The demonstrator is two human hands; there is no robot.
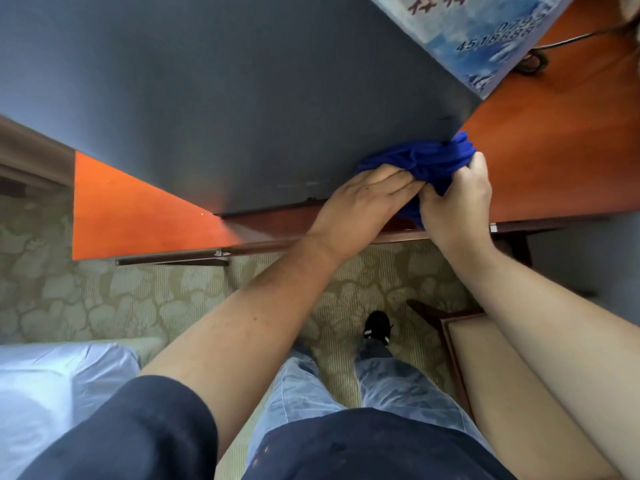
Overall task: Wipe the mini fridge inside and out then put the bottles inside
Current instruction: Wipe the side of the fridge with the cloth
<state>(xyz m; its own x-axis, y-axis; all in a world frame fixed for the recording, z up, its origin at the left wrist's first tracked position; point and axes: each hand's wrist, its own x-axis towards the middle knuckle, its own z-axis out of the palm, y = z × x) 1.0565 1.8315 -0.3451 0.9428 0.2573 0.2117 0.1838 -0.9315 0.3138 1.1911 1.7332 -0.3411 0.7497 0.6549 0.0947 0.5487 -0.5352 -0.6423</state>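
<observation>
cloth (422, 161): blue, bunched up at fridge (225, 98) top's near right corner
left hand (360, 199): fingers straight, pressed together, flat on cloth
right hand (457, 199): fingers curled, gripping cloth

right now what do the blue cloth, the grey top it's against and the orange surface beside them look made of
Blue cloth: soft fabric, maybe microfibre; it bunches in deep folds.
Grey top: smooth and matte, painted metal or plastic, cannot tell which; even tone with faint scuffs near the front edge.
Orange surface: glossy wood or wood-look laminate; faint grain streaks and a soft sheen.
</observation>
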